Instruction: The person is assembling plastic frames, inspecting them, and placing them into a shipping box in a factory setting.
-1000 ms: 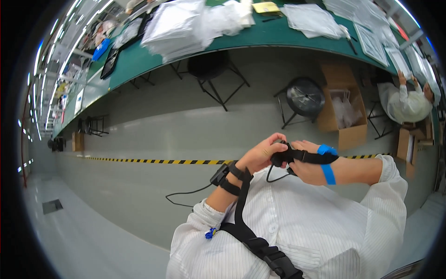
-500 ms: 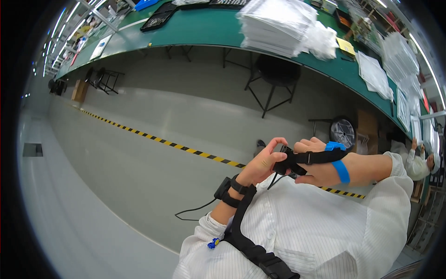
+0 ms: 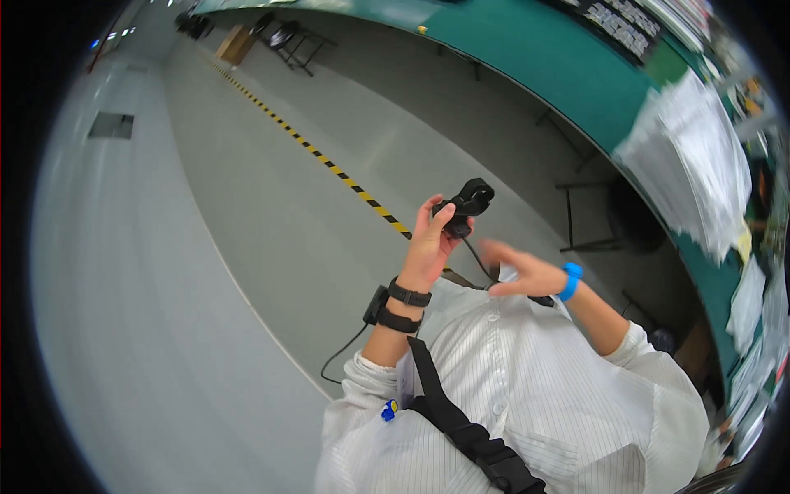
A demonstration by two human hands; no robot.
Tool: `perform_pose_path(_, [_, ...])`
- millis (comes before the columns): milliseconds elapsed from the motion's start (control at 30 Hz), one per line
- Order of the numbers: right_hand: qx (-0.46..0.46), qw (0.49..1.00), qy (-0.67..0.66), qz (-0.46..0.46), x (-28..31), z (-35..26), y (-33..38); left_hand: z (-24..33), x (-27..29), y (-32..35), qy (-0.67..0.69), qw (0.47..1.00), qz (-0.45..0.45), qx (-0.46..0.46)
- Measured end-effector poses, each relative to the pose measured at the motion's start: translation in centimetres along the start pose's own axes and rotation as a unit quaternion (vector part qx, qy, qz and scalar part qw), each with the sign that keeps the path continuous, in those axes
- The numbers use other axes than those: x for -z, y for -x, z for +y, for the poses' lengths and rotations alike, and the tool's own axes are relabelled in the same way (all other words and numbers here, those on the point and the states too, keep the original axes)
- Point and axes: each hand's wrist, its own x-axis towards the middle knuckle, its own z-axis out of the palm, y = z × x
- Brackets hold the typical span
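Note:
My left hand is closed around a small black strapped device, holding it up in front of my chest. Its strap curls into a loop at the top, and a thin black cable hangs from below it. To the right and lower, my right hand is empty, its thumb and fingers apart; motion blurs the fingertips. A blue band circles the right wrist. Black straps with a boxy black unit are fastened on my left wrist, with a cable looping from the unit.
A long green workbench curves along the far and right side. On it lie a stack of white wrapped sheets and a black tray. Stools stand beneath. Yellow-black tape crosses the grey floor towards a cardboard box.
The black strapped device has come off my right wrist and is now in my left hand, raised higher. My right hand has drawn apart from it. My view has turned.

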Motion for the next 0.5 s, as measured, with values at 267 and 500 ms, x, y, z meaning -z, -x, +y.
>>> perform_pose_path(267, [-0.339,0.852,-0.392,-0.076,10.8,7.4,-9.6,14.1,19.2,-9.9,-0.210,0.955,0.207,-0.008])
perform_pose_path(500, [-0.260,0.897,-0.348,-0.079,-3.9,0.9,-29.5,18.5,17.0,-25.8,-0.085,0.970,0.216,-0.075])
